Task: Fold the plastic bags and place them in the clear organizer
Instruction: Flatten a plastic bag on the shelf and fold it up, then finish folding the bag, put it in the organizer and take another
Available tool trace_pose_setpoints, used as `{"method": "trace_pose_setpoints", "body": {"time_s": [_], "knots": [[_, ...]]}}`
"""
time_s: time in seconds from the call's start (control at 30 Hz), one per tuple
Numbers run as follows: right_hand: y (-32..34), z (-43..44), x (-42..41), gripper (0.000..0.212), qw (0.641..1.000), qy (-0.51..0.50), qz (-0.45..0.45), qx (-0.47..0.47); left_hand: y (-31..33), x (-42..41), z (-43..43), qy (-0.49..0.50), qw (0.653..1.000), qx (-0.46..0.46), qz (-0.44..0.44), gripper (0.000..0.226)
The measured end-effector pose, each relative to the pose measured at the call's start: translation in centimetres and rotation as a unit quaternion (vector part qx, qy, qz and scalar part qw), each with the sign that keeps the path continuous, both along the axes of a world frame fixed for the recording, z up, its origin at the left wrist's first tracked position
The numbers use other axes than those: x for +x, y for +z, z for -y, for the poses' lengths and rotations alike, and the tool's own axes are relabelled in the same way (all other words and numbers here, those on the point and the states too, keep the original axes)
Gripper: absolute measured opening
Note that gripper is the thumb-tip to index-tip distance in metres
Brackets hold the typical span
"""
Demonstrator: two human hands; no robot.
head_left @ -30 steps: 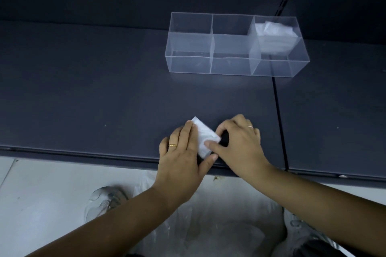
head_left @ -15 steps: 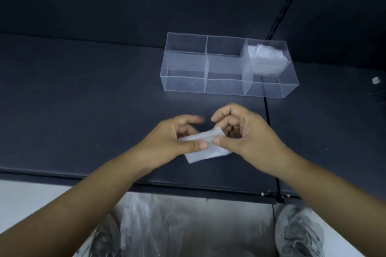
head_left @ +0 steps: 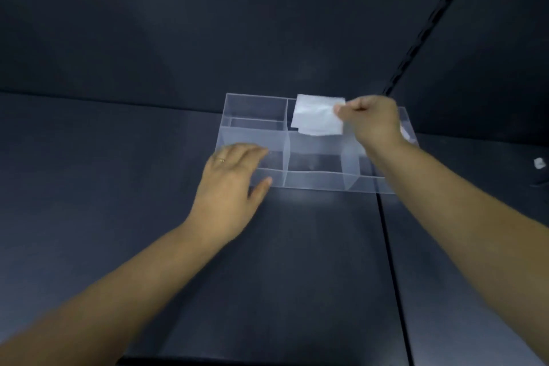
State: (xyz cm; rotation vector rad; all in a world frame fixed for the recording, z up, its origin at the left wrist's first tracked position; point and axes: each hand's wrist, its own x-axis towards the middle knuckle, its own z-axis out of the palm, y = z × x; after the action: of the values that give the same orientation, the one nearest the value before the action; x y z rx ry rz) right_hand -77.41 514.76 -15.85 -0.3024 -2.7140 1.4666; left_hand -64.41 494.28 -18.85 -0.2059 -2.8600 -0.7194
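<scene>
So the folded plastic bag [head_left: 317, 118] was a small whitish square, hanging in the air right over the middle compartment of the clear organizer [head_left: 315, 154]. Its bottom edge was about level with the rim there, and I couldn't tell if it had dipped inside. The right hand [head_left: 372, 122] had it by the upper right corner. The fingertips [head_left: 341, 110] were curled in tight and pinched on that corner, and the rest of the bag stuck out to the left of the knuckles.

The left hand [head_left: 230, 180] was down at the organizer's left compartment, palm down. Its fingers [head_left: 252, 151] were stretched out fairly straight and close together against the front wall, with the thumb out to the side, holding nothing. It had a thin ring [head_left: 221, 160] on one finger.

In the right compartment another white bag [head_left: 406, 133] peeked out from behind the right wrist, mostly hidden.

The organizer sat on a dark table [head_left: 312, 261], with a seam [head_left: 387, 241] running front to back under its right end. Off to the far right was a small white scrap [head_left: 539, 163], too blurry to identify. A dark wall [head_left: 208, 24] stood behind, with a slotted track [head_left: 427, 30] running diagonally.
</scene>
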Motion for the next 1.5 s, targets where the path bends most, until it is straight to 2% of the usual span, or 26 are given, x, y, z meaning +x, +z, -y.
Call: {"method": "trace_pose_setpoints", "body": {"time_s": [0.07,0.13,0.2,0.27,0.4,0.53,0.7,0.8,0.93,1.0,1.03,1.07,1.13,1.17,1.2,1.23,1.33,1.43,1.5], "knots": [[-1.8,0.6,-2.3,0.01,0.988,-0.016,0.007,0.151,-1.2,0.2,-0.2,-0.017,0.998,-0.059,0.022,0.047],[-2.8,1.2,-3.2,0.011,0.958,-0.019,0.004,0.287,-1.8,0.6,-0.2,-0.025,0.995,-0.09,0.023,0.049],[-3.2,1.4,-3.5,0.014,0.933,-0.018,-0.007,0.359,-2.0,0.7,-0.2,-0.028,0.995,-0.097,0.018,0.05],[-3.3,1.4,-3.5,0.016,0.923,-0.014,-0.014,0.384,-2.0,0.6,-0.1,-0.033,0.994,-0.099,0.017,0.05],[-3.0,1.1,-3.2,0.029,0.931,0.0,-0.05,0.36,-2.1,1.3,-0.2,-0.036,0.995,-0.09,-0.012,0.053],[-2.1,0.3,-1.5,0.028,0.949,0.022,-0.077,0.305,-2.9,4.4,-0.4,-0.047,0.995,-0.078,-0.039,0.05],[-0.8,0.3,6.2,0.014,0.95,0.134,-0.214,0.184,-4.5,9.9,-0.4,-0.059,0.991,-0.11,0.053,0.06],[-1.2,1.0,14.9,0.007,0.929,0.26,-0.232,0.127,-5.1,12.7,-0.2,-0.049,0.98,-0.162,0.108,0.068],[-4.0,0.7,26.8,0.018,0.869,0.459,-0.165,0.087,-5.6,14.7,0.2,-0.051,0.975,-0.189,0.11,0.068],[-6.7,0.1,30.6,0.02,0.811,0.565,-0.115,0.102,-5.8,15.2,0.4,-0.055,0.973,-0.2,0.101,0.068],[-8.2,-0.3,32.0,0.026,0.778,0.614,-0.055,0.122,-6.0,15.3,0.4,-0.057,0.972,-0.204,0.097,0.068],[-9.7,-0.8,33.1,0.041,0.745,0.65,0.021,0.15,-6.2,15.4,0.5,-0.059,0.972,-0.208,0.095,0.068],[-12.6,-2.4,34.5,0.078,0.676,0.687,0.151,0.22,-6.4,15.6,0.6,-0.06,0.971,-0.213,0.092,0.068],[-13.7,-3.2,34.9,0.085,0.645,0.694,0.187,0.257,-6.4,15.6,0.7,-0.06,0.971,-0.215,0.092,0.068],[-14.4,-3.9,35.0,0.083,0.625,0.697,0.204,0.286,-6.5,15.6,0.7,-0.059,0.97,-0.216,0.093,0.068],[-14.9,-4.4,35.1,0.071,0.619,0.696,0.203,0.301,-6.5,15.6,0.7,-0.059,0.97,-0.216,0.094,0.068],[-15.1,-4.5,34.4,0.02,0.668,0.664,0.174,0.287,-6.6,15.6,0.7,-0.059,0.97,-0.217,0.095,0.068],[-14.2,-3.8,33.0,0.012,0.725,0.617,0.205,0.228,-6.6,15.6,0.7,-0.059,0.97,-0.217,0.094,0.069],[-13.0,-3.5,31.7,0.005,0.767,0.58,0.242,0.13,-6.6,15.6,0.7,-0.06,0.97,-0.215,0.094,0.069]]}}
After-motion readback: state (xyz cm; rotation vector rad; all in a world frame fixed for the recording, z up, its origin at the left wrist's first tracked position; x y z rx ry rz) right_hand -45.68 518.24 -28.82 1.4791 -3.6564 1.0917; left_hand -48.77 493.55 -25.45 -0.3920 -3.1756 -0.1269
